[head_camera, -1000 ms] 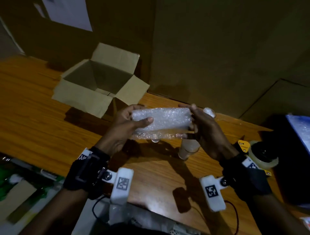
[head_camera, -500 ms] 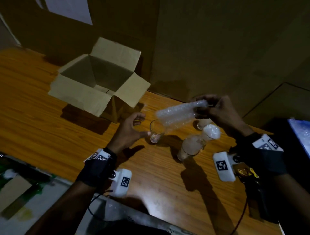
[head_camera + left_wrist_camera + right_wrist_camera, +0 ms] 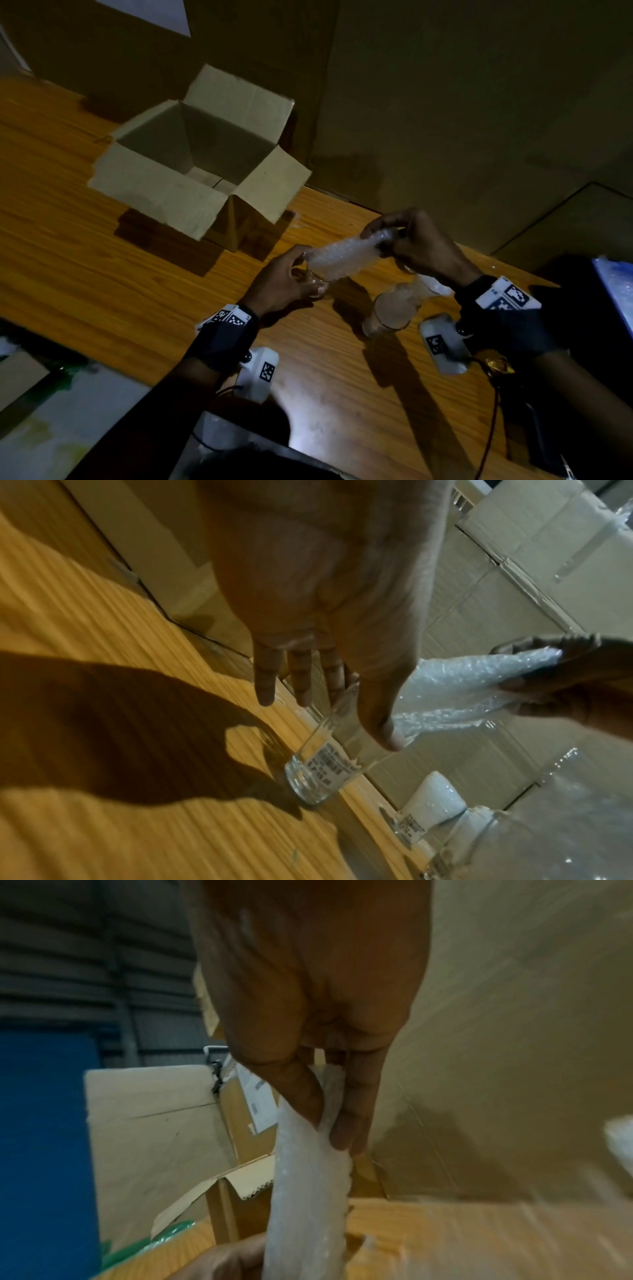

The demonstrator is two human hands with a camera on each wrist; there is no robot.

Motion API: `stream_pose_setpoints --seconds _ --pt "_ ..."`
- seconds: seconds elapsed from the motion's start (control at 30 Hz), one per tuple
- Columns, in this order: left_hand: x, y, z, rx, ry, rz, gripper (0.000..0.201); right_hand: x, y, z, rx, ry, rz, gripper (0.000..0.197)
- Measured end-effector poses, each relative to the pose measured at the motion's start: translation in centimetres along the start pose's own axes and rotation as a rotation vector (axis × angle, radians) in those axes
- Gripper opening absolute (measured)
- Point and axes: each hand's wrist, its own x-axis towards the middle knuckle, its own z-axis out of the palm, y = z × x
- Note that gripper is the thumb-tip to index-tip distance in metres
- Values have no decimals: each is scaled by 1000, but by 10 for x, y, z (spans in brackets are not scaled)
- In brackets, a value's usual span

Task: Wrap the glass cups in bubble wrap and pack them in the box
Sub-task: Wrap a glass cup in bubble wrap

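Surroundings: a stuffed cup (image 3: pixel 390 313) is seen on the wooden table (image 3: pixel 102 274), below the right hand (image 3: pixel 421 246).
Box: the open cardboard box (image 3: pixel 202 161) is set well beyond the left fingers; nothing is seen inside.
Left hand (image 3: pixel 284 284): a clear glass cup (image 3: pixel 322 764) is gripped between thumb and fingers.
Right hand: the bubble wrap (image 3: pixel 346 257) is pinched at one end, its other end reaching the cup's rim.

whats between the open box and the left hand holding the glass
Bare wooden table with the cardboard box's shadow; nothing stands before the left hand and glass cup. Head view.
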Motion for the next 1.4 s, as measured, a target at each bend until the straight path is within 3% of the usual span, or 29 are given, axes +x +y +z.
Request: stream_pose_setpoints --seconds 0.13,0.3,0.5,0.67,0.73,0.83,0.9,1.03,1.13,1.2,1.3,1.4 --pt "0 1 -2 66 -2 21 68 7 -13 -5 -290 -26 -66 39" --pt "2 1 -4 141 -12 57 78 12 -39 0 -475 -108 -157 34" --pt "4 1 -4 219 -36 141 46 32 -47 21 -574 -216 -151 32" --pt "1 -3 -2 46 -5 47 74 38 -24 44 -455 -260 -80 34" --pt "0 -3 -2 54 -11 29 79 34 -15 51 -357 -246 -29 26" --pt "-1 -3 -3 81 -27 34 82 25 -13 58 -150 -179 51 47" --pt "1 -5 -3 108 -23 51 76 20 -13 63 -73 -103 70 49" --pt "3 -3 -6 139 -32 62 71 15 -15 79 -116 29 130 20" --pt "6 -5 -8 141 -48 71 62 14 -12 91 -115 117 178 25" --pt "7 -6 -9 123 -48 68 59 16 -7 96 -238 145 183 30" --pt "8 -5 -9 111 -35 50 58 17 -1 99 -438 237 176 26" --pt "8 -5 -9 71 -29 47 56 19 0 102 -495 285 132 19"
